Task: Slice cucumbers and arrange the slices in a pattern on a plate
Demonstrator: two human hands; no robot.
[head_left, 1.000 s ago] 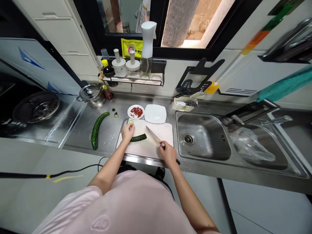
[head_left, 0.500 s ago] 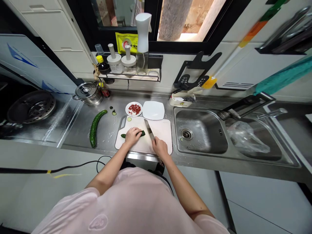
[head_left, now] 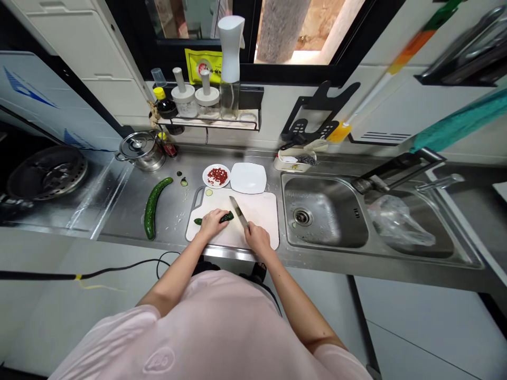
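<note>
Behind the cutting board (head_left: 259, 214), plate (head_left: 227, 176) of red pieces (head_left: 217, 176)

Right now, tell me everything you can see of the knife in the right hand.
The kitchen knife has a long, narrow, shiny steel blade that tapers to a point. Its handle is hidden inside the right hand, which grips it. The blade slants across the white cutting board, tip pointing away from the person, close beside the dark green cucumber piece under the left hand. Whether its edge touches the board cannot be told.
</note>
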